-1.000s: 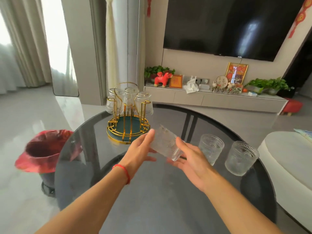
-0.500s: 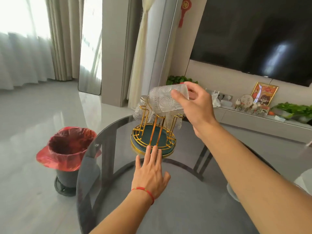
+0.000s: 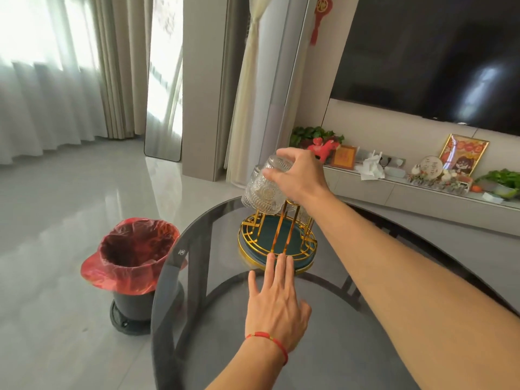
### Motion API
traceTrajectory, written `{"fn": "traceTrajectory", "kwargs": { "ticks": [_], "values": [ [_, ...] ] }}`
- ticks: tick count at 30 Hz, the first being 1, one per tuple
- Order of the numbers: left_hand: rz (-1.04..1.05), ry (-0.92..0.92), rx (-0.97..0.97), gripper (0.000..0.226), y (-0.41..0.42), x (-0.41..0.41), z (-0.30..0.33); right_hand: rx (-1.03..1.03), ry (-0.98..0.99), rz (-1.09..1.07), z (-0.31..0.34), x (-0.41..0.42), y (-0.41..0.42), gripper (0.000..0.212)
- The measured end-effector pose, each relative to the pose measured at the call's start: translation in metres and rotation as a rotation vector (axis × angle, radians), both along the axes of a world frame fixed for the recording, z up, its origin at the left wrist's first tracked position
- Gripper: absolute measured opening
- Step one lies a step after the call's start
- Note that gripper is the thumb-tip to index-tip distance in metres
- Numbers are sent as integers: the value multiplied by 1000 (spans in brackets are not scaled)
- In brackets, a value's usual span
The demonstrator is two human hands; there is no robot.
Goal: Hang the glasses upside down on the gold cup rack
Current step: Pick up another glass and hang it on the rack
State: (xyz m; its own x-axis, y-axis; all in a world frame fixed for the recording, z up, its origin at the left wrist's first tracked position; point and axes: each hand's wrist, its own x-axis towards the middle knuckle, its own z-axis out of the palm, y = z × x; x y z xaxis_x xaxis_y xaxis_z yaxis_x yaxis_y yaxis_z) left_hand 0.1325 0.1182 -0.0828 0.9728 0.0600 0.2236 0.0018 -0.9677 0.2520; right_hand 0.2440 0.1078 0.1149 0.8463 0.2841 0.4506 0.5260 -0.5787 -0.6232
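Note:
The gold cup rack (image 3: 277,240) with its teal base stands on the far left part of the round dark glass table (image 3: 213,327). My right hand (image 3: 299,175) grips a clear patterned glass (image 3: 263,192) by its base, mouth down, over a front gold prong of the rack. Other glasses hanging on the rack are mostly hidden behind this glass and my hand. My left hand (image 3: 277,308) lies flat on the table, fingers spread, its fingertips touching the rack's front rim.
A dark bin with a red bag (image 3: 133,263) stands on the floor left of the table. Behind are a TV console (image 3: 422,192) with ornaments and plants, a wall TV (image 3: 436,57), curtains and a leaning mirror (image 3: 164,80).
My right hand has turned the glass from lying sideways to mouth down and lowered it onto the rack's front prong. My left hand has slid forward to the rack's rim.

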Motion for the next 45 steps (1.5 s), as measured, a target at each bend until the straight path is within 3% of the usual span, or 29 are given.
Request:
{"fn": "traceTrajectory", "kwargs": {
  "ticks": [18,27,31,35,39,45],
  "values": [
    [17,-7,-14,81,1,-3,3,-443,-131,60,-39,-22,-12,53],
    [-20,-51,10,78,-10,-12,13,-217,-144,-144,-90,-116,-156,42],
    [-196,-77,-218,80,-51,-22,25,-48,5,-318,-108,-156,-226,37],
    [-335,-13,-435,85,-102,-36,35,346,253,-497,-97,-164,-266,21],
    [-309,100,-675,92,-150,-28,54,516,317,-594,-89,-165,-292,17],
    [-150,265,-692,115,-206,24,87,580,311,-611,-85,-160,-310,16]
  ]
}}
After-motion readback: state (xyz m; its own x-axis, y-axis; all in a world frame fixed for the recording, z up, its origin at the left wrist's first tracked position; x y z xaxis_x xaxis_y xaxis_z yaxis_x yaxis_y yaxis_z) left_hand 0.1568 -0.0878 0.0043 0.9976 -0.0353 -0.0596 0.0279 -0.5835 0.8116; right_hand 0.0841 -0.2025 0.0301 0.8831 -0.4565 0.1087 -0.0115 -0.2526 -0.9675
